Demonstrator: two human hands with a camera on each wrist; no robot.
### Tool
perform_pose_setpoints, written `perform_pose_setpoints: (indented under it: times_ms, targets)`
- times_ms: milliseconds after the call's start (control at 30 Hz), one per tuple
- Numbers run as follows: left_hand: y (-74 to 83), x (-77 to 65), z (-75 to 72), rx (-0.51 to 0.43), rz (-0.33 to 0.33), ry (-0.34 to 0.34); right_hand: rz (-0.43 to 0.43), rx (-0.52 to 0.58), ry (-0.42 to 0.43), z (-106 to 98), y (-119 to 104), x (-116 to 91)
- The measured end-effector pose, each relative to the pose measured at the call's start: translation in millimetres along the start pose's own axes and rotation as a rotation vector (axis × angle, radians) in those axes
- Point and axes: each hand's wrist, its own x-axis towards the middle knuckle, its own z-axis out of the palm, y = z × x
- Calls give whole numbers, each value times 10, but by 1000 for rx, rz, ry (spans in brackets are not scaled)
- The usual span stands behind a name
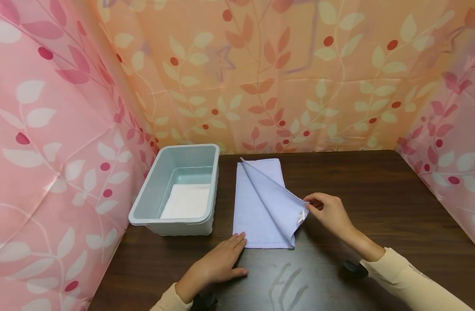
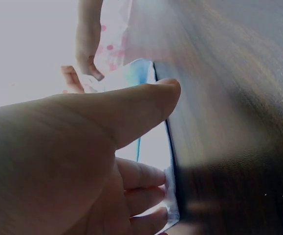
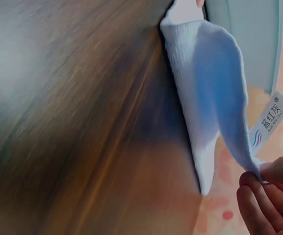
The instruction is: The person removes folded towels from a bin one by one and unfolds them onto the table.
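Observation:
A pale lavender towel lies on the dark wooden table, its upper layer lifted on the right side into a slanting fold. My right hand pinches the raised corner between thumb and fingers, beside a small white label with printed letters. At the towel's near left corner rests my left hand, fingers straight and fingertips on the cloth, thumb apart over the table. In the left wrist view the left thumb covers part of the towel.
A light grey-green plastic bin stands left of the towel, with a folded white cloth on its bottom. Flowered curtains enclose the table at the back and both sides. Faint smears mark the tabletop near the front.

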Motion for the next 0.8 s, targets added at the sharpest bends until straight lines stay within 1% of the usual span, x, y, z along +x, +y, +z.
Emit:
perform_pose_setpoints:
  times_ms: [267,533,667,800]
  targets:
    - [-6,16,20,5,-8,-5,50,-35,40,-242,156,-180]
    - [5,5,-17,-4,9,1,106,-77,43,-340,263,-358]
    - [9,-1,-16,-5,9,-3,155,-114,11,-340,300,-411]
    - [15,3,-13,-2,8,-4,198,-168,-61,-300,341,-432]
